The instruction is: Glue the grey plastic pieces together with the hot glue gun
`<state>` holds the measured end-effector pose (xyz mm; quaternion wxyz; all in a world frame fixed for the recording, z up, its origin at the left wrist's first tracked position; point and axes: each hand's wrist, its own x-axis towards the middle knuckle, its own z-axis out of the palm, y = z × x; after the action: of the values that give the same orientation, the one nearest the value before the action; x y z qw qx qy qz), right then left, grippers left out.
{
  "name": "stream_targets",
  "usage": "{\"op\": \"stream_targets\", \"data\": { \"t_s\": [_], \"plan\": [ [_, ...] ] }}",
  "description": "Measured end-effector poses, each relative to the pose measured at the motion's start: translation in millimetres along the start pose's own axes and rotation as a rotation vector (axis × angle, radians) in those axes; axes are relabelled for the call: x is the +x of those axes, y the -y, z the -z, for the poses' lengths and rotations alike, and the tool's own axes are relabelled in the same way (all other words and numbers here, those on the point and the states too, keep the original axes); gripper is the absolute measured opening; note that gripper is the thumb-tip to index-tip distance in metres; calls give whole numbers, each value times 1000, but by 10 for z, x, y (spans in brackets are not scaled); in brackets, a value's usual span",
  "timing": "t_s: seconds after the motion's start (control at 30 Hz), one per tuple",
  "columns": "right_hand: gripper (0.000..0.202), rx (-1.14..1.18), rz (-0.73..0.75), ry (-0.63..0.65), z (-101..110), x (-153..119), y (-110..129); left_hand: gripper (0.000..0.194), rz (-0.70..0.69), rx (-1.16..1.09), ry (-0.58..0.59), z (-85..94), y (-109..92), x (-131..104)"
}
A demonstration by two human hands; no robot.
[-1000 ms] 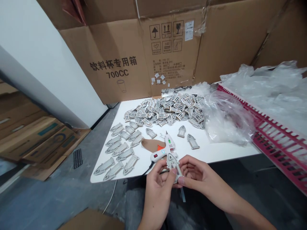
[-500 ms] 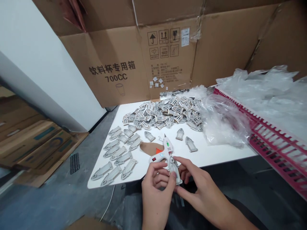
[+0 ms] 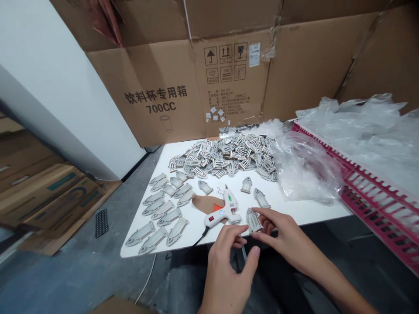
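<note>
My right hand (image 3: 278, 226) holds a grey arch-shaped piece (image 3: 253, 221) between thumb and fingers at the table's front edge. Just left of it, my left hand (image 3: 231, 257) has its thumb and fingers apart, with nothing held between them. A white glue gun (image 3: 222, 211) lies on the table beyond my left hand, over a brown scrap (image 3: 203, 204). Two more grey pieces, one upright-looking (image 3: 246, 185) and one slanted (image 3: 261, 198), lie behind my right hand. Several similar pieces (image 3: 165, 210) are laid out in rows at the left of the white table (image 3: 193, 240).
A heap of grey pieces (image 3: 225, 155) covers the table's back. Clear plastic bags (image 3: 304, 168) lie to its right, beside a pink plastic crate (image 3: 369, 192) with more plastic. A large cardboard box (image 3: 163, 65) stands behind. Flattened cartons (image 3: 62, 196) are on the left floor.
The held piece has moved right and slightly up, out of my left hand's grasp. My left hand has opened and drawn back from it, uncovering the glue gun's handle and cord.
</note>
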<state>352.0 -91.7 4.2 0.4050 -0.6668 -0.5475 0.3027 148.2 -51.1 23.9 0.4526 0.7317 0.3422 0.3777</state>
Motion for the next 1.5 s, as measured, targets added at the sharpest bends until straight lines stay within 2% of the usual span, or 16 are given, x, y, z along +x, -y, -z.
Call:
{"op": "stream_targets", "data": {
  "t_s": [0.13, 0.27, 0.43, 0.5, 0.6, 0.73, 0.83, 0.93, 1.03, 1.1, 1.2, 1.27, 1.33, 1.43, 1.5],
  "plan": [
    [60, -70, -53, 22, -4, 58, -95, 28, -38, 41, 15, 27, -40, 4],
    [57, -190, -18, -13, -31, 136, -90, 26, -54, 55, 31, 39, -69, 7],
    [51, -286, 78, -117, -128, 165, -86, 22, -86, 71, 33, 42, -71, 9],
    [47, -322, 129, -188, -90, 165, -97, 20, -114, 80, 31, 56, -63, 9],
    [35, -397, 184, -394, 213, 246, -172, 16, -130, 103, 13, 95, -66, 10],
    [30, -524, 44, -700, 949, 552, -441, 7, -132, 122, -6, 136, -109, 21],
    [21, -634, -76, -729, 1371, 806, -682, 4, -129, 125, -8, 131, -135, 31],
    [15, -701, -166, -691, 1500, 961, -852, 4, -136, 132, 23, 114, -131, 24],
    [22, -742, -229, -689, 1447, 1015, -938, 5, -125, 147, 47, 122, -120, 17],
    [14, -764, -242, -729, 1393, 1011, -952, 8, -109, 159, 34, 155, -123, 54],
    [24, -780, -188, -832, 1340, 937, -913, 13, -86, 236, -25, 251, -126, 262],
    [31, -772, -119, -918, 1313, 841, -852, 13, -73, 354, -63, 328, -95, 542],
    [32, -748, -48, -1001, 1272, 718, -770, 14, -51, 552, -86, 391, -21, 920],
    [31, -685, 52, -1095, 1147, 521, -626, 10, -61, 654, -104, 425, 136, 1552],
    [32, -625, 122, -1116, 1031, 407, -523, 18, -81, 711, -81, 408, 227, 1923]
  ]
}}
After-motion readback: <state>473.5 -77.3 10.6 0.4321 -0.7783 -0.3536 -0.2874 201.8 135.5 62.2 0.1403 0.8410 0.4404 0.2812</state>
